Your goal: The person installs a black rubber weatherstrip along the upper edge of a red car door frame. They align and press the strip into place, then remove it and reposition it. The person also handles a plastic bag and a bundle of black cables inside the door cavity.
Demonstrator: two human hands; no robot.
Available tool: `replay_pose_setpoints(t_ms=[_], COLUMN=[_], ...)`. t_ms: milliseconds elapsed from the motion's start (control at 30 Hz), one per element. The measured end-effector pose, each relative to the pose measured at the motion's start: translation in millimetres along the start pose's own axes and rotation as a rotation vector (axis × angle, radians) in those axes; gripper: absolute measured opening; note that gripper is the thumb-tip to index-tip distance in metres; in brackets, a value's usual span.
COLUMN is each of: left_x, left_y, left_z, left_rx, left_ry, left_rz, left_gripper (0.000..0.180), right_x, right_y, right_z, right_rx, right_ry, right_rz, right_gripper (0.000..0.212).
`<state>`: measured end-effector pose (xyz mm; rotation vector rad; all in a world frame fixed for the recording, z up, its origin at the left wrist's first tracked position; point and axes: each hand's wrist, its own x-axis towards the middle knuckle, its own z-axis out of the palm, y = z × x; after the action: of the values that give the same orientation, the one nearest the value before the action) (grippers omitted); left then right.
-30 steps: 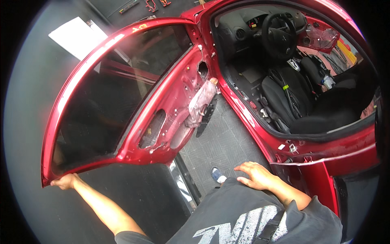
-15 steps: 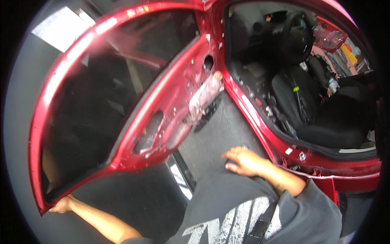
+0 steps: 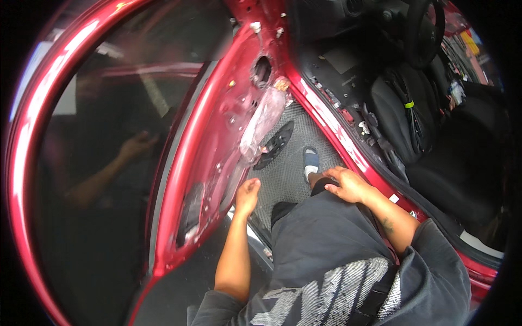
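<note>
My left hand (image 3: 248, 196) hangs beside the inner face of a red car door (image 3: 215, 136), fingers curled in and nothing seen in them. Apart from it, a crumpled clear plastic sheet (image 3: 262, 125) clings to the stripped door panel. My right hand (image 3: 349, 186) is open, fingers spread, over the dark shorts at my thigh, near the red door sill (image 3: 348, 146). It holds nothing. The door stands wide open, and its dark window glass (image 3: 103, 217) mirrors an arm.
Right of me lies the car's interior, with a black seat (image 3: 402, 114) and a steering wheel (image 3: 427, 32). A black oval part (image 3: 277, 144) is by the door's lower edge, above the textured grey floor (image 3: 283, 182). My sandalled foot (image 3: 311, 162) stands there.
My left hand has let go of the door frame's outer lower corner and come in beside the door panel. I am closer to the door hinge; my right hand stays near my thigh.
</note>
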<state>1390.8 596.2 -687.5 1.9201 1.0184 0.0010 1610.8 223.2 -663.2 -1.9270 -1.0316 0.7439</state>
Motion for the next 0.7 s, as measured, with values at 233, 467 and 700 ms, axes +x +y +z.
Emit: replay_pose_setpoints(t_ms=[233, 467, 700], left_x=[217.1, 216.6, 183.9], left_y=[-45.3, -16.0, 26.4], left_z=[118.8, 115.8, 86.0], left_rx=[-0.421, -0.367, -0.433], left_ry=[0.294, -0.016, -0.281], left_rz=[-0.436, -0.265, -0.348], left_gripper=[0.037, 0.028, 0.029], right_x=[23.2, 74.7, 208.7], right_y=[48.3, 105.3, 80.1], right_z=[-4.2, 65.4, 103.6], right_rx=[0.130, 0.418, 0.396], right_ry=[0.031, 0.125, 0.324], right_rz=[0.176, 0.521, 0.242], right_gripper=[0.045, 0.049, 0.104])
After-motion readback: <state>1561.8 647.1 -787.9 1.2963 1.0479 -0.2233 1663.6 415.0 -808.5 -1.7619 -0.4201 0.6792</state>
